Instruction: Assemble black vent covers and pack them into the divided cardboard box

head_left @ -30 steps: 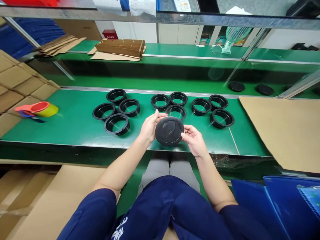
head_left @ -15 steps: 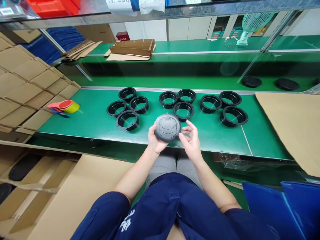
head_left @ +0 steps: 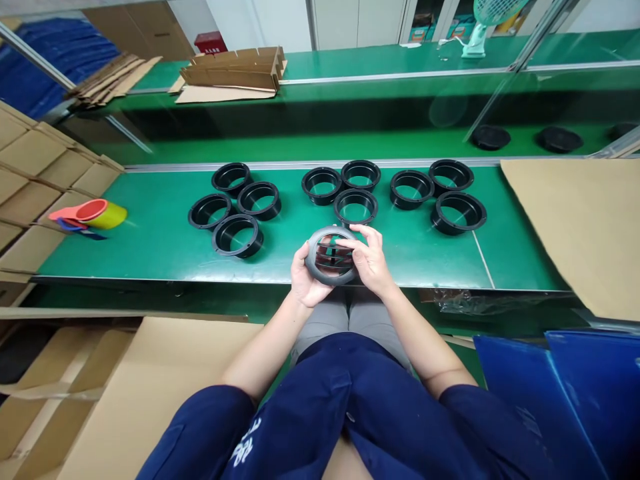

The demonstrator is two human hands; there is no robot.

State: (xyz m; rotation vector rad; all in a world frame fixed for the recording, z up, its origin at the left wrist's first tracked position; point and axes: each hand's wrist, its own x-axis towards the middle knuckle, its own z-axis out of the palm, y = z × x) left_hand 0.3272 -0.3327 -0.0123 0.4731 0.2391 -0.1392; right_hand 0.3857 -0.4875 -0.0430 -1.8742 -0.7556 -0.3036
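Note:
A round dark grey vent point(head_left: 331, 275) with slats across its opening is held over the front edge of the green table. My left hand point(head_left: 307, 280) grips it at its left and lower side. My right hand point(head_left: 370, 260) is at its right side, with fingers reaching over the rim and onto the slats. The slats stand tilted, with gaps between them. Just beyond the vent lies a black ring point(head_left: 356, 195), one of several on the table.
More black rings point(head_left: 237, 235) stand in groups at left, middle and right. A red and yellow cup point(head_left: 107, 215) sits at the far left beside stacked cardboard dividers point(head_left: 33, 203). Flat cardboard point(head_left: 575, 227) covers the right end. Blue sheets point(head_left: 595, 393) are at lower right.
The vent's slats, closed flat before, are now tilted open. My right hand has moved left onto the vent. The view has shifted, showing less of the upper shelf.

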